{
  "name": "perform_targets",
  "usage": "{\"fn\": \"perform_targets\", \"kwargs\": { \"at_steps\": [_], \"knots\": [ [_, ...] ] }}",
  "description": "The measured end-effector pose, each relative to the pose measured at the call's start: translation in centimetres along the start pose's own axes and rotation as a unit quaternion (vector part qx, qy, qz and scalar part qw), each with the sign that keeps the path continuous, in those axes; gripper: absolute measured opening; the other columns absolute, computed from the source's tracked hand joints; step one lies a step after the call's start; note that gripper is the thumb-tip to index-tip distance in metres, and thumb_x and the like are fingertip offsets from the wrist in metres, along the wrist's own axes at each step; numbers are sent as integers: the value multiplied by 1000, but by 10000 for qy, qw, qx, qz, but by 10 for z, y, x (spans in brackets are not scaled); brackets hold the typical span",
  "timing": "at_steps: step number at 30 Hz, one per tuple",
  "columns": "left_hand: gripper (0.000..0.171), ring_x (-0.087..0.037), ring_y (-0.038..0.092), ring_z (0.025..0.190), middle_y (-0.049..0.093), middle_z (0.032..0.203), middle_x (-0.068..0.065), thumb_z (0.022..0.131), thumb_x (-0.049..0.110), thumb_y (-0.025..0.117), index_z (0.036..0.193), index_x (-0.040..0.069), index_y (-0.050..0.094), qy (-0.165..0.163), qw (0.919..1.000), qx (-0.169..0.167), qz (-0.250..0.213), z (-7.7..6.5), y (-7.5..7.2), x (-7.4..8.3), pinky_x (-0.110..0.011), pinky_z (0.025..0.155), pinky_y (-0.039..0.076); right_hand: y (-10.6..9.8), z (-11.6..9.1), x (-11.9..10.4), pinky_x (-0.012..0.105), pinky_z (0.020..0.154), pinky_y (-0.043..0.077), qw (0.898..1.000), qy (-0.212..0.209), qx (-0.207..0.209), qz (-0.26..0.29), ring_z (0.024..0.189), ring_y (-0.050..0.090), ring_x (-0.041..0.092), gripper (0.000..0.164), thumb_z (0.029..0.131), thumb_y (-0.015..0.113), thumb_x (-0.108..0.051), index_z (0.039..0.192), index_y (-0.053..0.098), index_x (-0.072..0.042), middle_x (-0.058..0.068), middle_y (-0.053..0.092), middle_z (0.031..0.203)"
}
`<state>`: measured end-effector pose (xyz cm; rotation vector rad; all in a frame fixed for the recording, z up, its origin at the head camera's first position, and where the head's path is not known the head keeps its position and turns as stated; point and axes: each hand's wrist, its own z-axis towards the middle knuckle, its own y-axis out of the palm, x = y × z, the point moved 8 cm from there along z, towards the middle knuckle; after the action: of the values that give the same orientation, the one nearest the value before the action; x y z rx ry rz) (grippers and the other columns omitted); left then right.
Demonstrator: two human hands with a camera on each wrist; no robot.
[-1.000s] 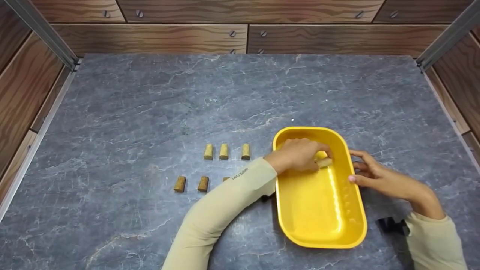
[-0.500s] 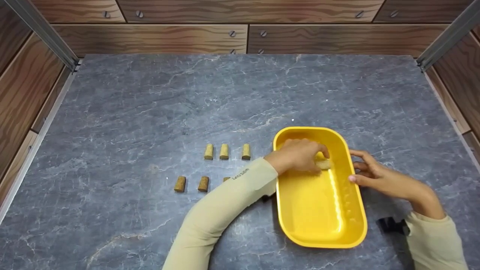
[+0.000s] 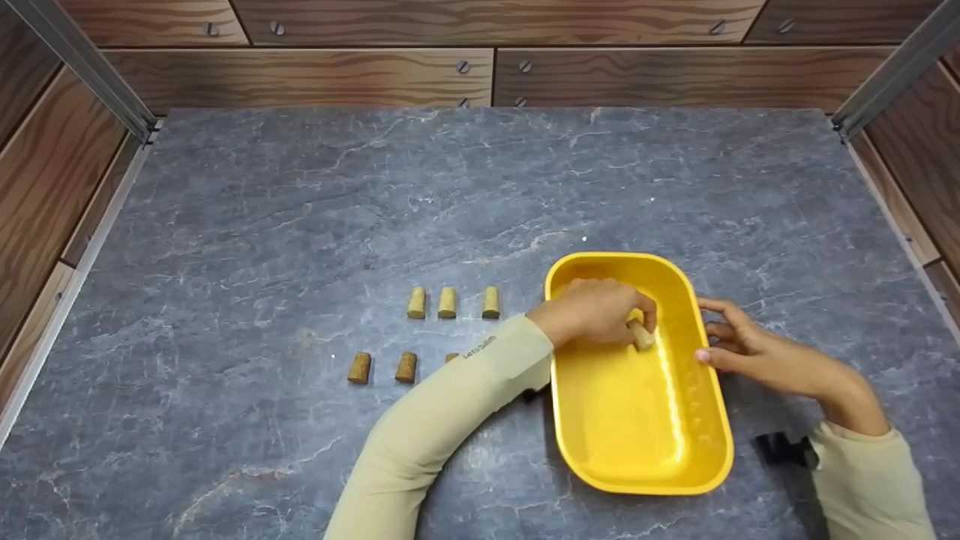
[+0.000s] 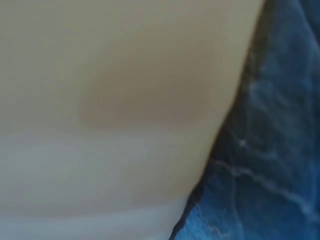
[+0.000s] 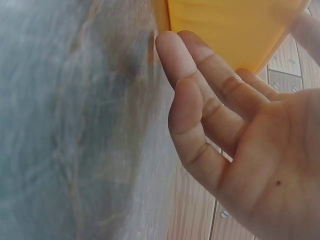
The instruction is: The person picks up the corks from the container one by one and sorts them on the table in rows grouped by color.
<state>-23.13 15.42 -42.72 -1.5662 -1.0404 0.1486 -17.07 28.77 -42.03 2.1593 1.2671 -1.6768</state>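
Inside the yellow tub point(image 3: 615, 420), near its far end, my left hand point(image 3: 600, 309) pinches a pale, tapered cork point(image 3: 643, 335) between thumb and fingers. Part of that cork is hidden by the hand. On the tub's right side, my right hand point(image 3: 757, 351) rests its thumb tip at the rim and its loosely bent fingers point(image 5: 220, 75) along the outer wall. The right wrist view shows those fingers spread over the yellow side, not curled round it. The left wrist view is blurred, filled mostly by a pale surface.
Left of the tub are two rows of corks on the grey marbled table point(image 3: 300, 195). Three pale ones point(image 3: 447, 303) form the far row. The near row has darker brown corks point(image 3: 406, 367), one partly behind the left sleeve point(image 3: 450, 405). Wood-patterned panels point(image 3: 300, 77) enclose the back and sides.
The cork in my left hand has turned from lying crosswise to pointing its free end toward the tub's near side. My right hand and the tub have stayed in place.
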Motion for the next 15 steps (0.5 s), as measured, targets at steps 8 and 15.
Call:
{"fn": "perform_targets", "kwargs": {
  "at_steps": [8, 15],
  "knots": [
    [29, -9, 56, 98, 63, 109, 15, 84, 46, 70, 112, 40, 62, -230, 9997, 12, 15, 0, -1, -4, -33, 86, 42, 1, 0, -3, 23, 86, 52, 9998, -100, -128, 146, 110, 60, 0, 65, 102, 46, -13, 150, 1, -7, 39, 32, 143],
    [40, -10, 55, 78, 58, 83, 12, 78, 62, 68, 95, 28, 58, -406, 9980, 348, 334, 1, -3, -7, -30, 69, 40, 1, 0, 0, 23, 86, 52, 9999, -46, -82, 77, 110, 59, -2, 66, 102, 47, -14, 150, 1, -6, 39, 33, 143]
  ]
}}
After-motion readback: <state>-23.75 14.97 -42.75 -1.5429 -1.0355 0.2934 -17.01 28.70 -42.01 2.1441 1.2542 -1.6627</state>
